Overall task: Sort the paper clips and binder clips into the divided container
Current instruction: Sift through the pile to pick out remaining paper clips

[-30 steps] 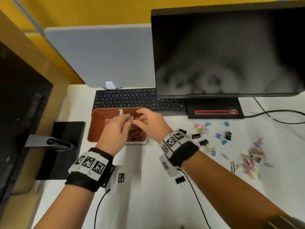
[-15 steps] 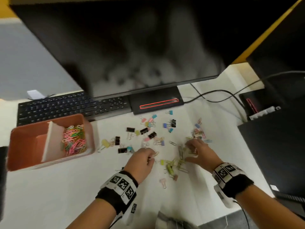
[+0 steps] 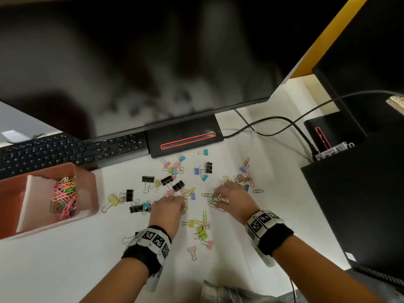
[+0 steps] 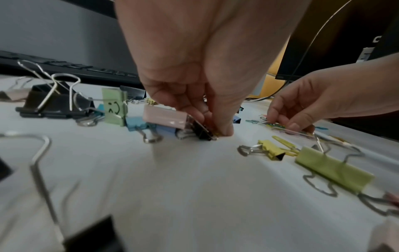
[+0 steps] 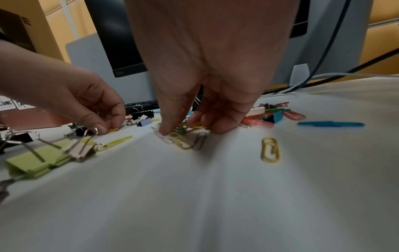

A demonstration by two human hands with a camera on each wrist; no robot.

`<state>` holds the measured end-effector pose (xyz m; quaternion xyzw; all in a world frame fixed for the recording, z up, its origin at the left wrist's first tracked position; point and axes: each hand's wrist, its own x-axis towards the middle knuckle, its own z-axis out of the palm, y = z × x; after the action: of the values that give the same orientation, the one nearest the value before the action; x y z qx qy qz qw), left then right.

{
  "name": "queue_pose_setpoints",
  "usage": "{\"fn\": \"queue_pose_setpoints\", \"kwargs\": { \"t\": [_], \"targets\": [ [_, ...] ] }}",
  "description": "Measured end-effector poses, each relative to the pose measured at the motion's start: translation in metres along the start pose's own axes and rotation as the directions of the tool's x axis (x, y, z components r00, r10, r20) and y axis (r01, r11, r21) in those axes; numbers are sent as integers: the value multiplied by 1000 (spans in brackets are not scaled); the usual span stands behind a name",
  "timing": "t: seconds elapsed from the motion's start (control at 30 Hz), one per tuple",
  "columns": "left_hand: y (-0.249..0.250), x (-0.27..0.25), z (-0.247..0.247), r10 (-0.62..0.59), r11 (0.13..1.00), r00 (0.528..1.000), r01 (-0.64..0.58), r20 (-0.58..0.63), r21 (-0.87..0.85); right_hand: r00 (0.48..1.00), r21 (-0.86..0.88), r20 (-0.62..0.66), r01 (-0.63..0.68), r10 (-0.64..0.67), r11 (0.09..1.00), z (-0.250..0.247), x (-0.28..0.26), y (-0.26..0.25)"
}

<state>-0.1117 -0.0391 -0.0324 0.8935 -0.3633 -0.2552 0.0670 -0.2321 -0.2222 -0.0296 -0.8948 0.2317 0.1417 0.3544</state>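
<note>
The divided orange container point(image 3: 84, 171) stands at the left; its right compartment holds a heap of coloured paper clips point(image 3: 64, 196). Binder clips point(image 3: 168, 180) and paper clips point(image 3: 246, 179) lie scattered on the white desk before the monitor. My left hand point(image 3: 175, 203) is down on the desk, its thumb and fingertips point(image 4: 224, 131) pinching a yellow paper clip beside a black binder clip point(image 4: 201, 130). My right hand point(image 3: 220, 196) has curled fingers point(image 5: 166, 129) gathering a bunch of paper clips point(image 5: 183, 138) against the desk. A lone yellow paper clip point(image 5: 270, 150) lies to its right.
A black keyboard point(image 3: 65, 149) and the monitor base point(image 3: 185, 138) lie behind the clips. Cables point(image 3: 273, 123) run right to a black box point(image 3: 360, 193). Green binder clips point(image 3: 201, 231) sit between my wrists.
Both hands left the container and came right to the scattered clips. Since half a second ago they settled lower, the left pinching a clip and the right gathering a bunch.
</note>
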Motion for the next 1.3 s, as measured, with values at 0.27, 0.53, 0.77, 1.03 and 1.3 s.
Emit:
{"fn": "queue_pose_setpoints", "kwargs": {
  "t": [0.27,0.53,0.77,1.03,1.3],
  "targets": [
    [8,-1,-5,38,997,997,-43,-69,-71,986,-102,-101,124,-134,987,-2,-10,16],
    [34,34,-15,-44,997,994,50,-98,63,990,-75,-73,113,-118,991,-1,4,9],
    [40,42,-27,-123,981,991,130,-53,145,987,-112,-45,149,-155,982,-8,14,8],
    [37,50,-33,-67,966,992,36,111,257,994,-159,27,108,-105,981,-12,18,2],
    [40,36,-41,172,982,983,-176,-68,-72,992,1,-90,89,-89,996,-29,10,11]
  ]
}}
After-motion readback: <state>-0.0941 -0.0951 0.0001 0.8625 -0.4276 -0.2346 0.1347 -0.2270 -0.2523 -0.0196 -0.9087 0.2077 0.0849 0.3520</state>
